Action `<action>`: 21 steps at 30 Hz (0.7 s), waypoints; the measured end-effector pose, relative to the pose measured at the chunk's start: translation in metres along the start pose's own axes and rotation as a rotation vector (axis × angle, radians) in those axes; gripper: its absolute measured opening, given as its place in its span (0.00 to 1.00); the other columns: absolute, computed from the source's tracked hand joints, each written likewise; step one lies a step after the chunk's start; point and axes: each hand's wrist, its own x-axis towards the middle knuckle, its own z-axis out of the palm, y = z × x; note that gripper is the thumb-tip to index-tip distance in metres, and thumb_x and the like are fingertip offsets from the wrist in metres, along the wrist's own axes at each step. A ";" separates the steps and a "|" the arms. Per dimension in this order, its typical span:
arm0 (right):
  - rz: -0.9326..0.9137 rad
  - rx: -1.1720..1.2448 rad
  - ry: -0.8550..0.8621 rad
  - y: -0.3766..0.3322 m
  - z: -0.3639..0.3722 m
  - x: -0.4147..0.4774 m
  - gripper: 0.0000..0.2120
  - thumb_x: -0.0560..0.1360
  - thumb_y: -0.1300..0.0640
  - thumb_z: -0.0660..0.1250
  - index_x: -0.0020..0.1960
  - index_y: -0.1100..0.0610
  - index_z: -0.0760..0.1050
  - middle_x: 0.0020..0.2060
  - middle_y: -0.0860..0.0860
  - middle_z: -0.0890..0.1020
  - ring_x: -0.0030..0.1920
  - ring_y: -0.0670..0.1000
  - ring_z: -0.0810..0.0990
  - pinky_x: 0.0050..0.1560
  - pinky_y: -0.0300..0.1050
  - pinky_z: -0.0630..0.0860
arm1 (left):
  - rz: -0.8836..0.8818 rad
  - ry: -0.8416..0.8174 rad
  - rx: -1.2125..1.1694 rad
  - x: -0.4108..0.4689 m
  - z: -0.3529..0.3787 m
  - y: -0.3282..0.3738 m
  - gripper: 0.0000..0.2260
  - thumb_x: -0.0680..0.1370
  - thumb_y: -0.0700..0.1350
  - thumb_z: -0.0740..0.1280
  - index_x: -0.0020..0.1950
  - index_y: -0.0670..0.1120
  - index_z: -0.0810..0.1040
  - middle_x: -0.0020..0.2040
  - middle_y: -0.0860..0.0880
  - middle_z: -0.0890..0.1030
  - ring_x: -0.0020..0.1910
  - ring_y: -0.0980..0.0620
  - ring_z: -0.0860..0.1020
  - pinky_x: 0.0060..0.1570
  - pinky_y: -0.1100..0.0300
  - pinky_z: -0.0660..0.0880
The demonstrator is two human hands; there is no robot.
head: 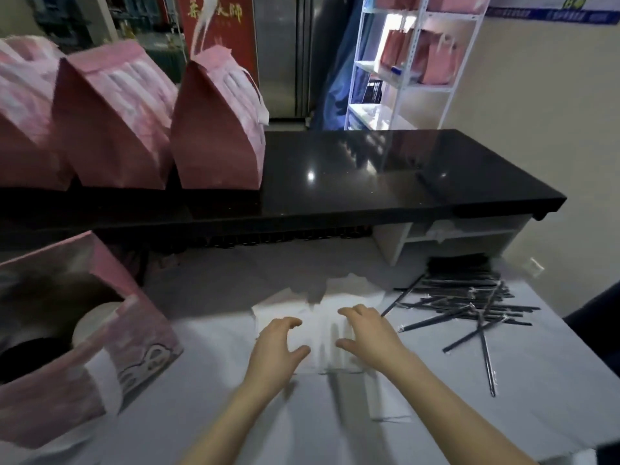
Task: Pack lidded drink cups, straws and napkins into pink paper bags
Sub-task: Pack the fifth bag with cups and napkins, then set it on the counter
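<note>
Both hands over the napkins, mid-frame low

The left hand and right hand sit side by side on a white stack of napkins, fingers bent; blur hides any grip. Black wrapped straws lie scattered to the right on the pale tabletop. At lower left an open pink bag shows a cup lid inside. Three closed pink bags stand at upper left on the black counter.

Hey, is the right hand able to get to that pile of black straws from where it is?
Probably yes. The right hand is over the napkins, and the black straws lie loose just to its right, with nothing standing between them.
</note>
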 end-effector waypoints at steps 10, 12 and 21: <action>-0.090 0.056 0.035 0.013 0.035 0.033 0.31 0.69 0.48 0.72 0.69 0.50 0.67 0.59 0.51 0.71 0.60 0.54 0.68 0.61 0.44 0.65 | 0.027 -0.040 0.425 0.053 0.045 -0.018 0.27 0.71 0.50 0.69 0.70 0.54 0.69 0.63 0.55 0.74 0.64 0.50 0.68 0.61 0.56 0.62; -0.111 0.143 0.017 0.015 0.034 0.035 0.27 0.69 0.54 0.72 0.67 0.49 0.70 0.55 0.50 0.71 0.57 0.53 0.70 0.57 0.43 0.68 | 0.037 -0.017 0.442 0.054 0.046 -0.018 0.26 0.70 0.50 0.70 0.68 0.55 0.71 0.57 0.54 0.75 0.61 0.49 0.69 0.60 0.57 0.62; -0.174 0.577 0.005 0.003 0.006 0.022 0.16 0.65 0.63 0.68 0.46 0.45 0.74 0.45 0.39 0.73 0.41 0.41 0.75 0.43 0.37 0.72 | 0.080 0.022 0.080 0.043 0.012 -0.004 0.10 0.68 0.38 0.71 0.47 0.49 0.81 0.52 0.54 0.77 0.54 0.55 0.73 0.55 0.62 0.70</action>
